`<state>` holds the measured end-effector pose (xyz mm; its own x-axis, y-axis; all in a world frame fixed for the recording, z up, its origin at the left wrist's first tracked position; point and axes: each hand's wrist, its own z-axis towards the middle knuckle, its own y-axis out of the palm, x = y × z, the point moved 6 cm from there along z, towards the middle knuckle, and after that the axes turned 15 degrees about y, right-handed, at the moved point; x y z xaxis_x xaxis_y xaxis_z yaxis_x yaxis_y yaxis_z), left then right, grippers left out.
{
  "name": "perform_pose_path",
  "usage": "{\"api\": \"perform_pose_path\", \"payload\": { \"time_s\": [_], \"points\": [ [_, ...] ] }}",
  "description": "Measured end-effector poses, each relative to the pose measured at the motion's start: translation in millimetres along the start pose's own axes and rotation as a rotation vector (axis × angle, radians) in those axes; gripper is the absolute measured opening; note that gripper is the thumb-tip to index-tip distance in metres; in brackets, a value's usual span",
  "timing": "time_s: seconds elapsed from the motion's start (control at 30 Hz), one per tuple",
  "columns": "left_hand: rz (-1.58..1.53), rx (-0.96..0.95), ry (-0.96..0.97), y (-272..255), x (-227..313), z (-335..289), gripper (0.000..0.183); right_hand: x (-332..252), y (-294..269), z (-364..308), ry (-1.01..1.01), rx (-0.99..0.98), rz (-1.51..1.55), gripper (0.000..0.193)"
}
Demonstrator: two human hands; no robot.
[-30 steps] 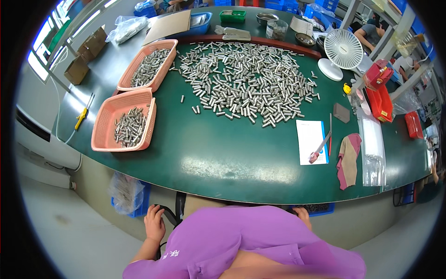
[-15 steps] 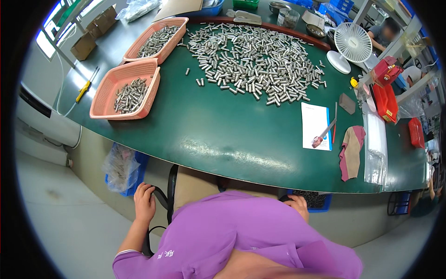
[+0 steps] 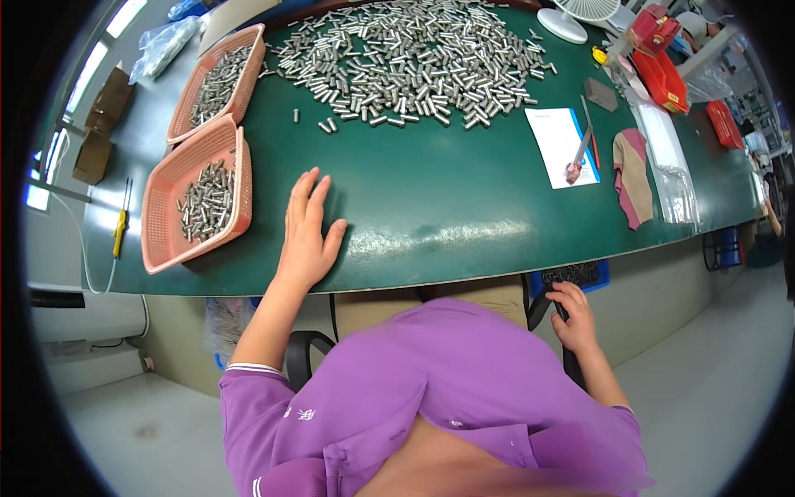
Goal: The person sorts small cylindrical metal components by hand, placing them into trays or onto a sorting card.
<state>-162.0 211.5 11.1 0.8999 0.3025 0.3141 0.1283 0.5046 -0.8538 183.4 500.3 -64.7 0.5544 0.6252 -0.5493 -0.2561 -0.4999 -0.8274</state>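
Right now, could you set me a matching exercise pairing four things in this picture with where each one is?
Things:
1. left hand
2. right hand
3. fan
4. near basket

Places:
A. far edge of the table, toward the right
B. flat on the green table
C. left end of the table, holding metal pins
D. below the table edge, on a chair arm

Pairs: 1-B, 2-D, 3-A, 4-C

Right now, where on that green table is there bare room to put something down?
The widest bare stretch of the green table runs along the near edge, between the left hand and the white paper. A narrower strip lies between the near pink basket and that hand. The far middle is crowded with the heap of metal cylinders.
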Motion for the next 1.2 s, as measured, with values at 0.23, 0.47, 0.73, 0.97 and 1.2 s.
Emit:
{"api": "perform_pose_path", "payload": {
  "time_s": [0.23,0.47,0.73,0.97,1.2],
  "points": [
    [0.126,-0.015,0.085,6,-1,3,0.056,12,0,-6,0.136,0.056,-0.101,0.041],
    [0.084,0.067,0.036,7,-12,5,0.048,25,9,0,0.161,0.074,-0.191,0.028],
    [0.065,0.059,0.012,9,-25,0,0.043,25,10,-6,0.19,0.111,-0.121,0.026],
    [0.038,0.099,-0.005,9,-28,5,0.039,28,11,-3,0.199,0.061,-0.127,0.027],
    [0.037,0.104,-0.02,8,-28,5,0.039,25,14,3,0.142,0.087,-0.173,0.027]
  ]
}}
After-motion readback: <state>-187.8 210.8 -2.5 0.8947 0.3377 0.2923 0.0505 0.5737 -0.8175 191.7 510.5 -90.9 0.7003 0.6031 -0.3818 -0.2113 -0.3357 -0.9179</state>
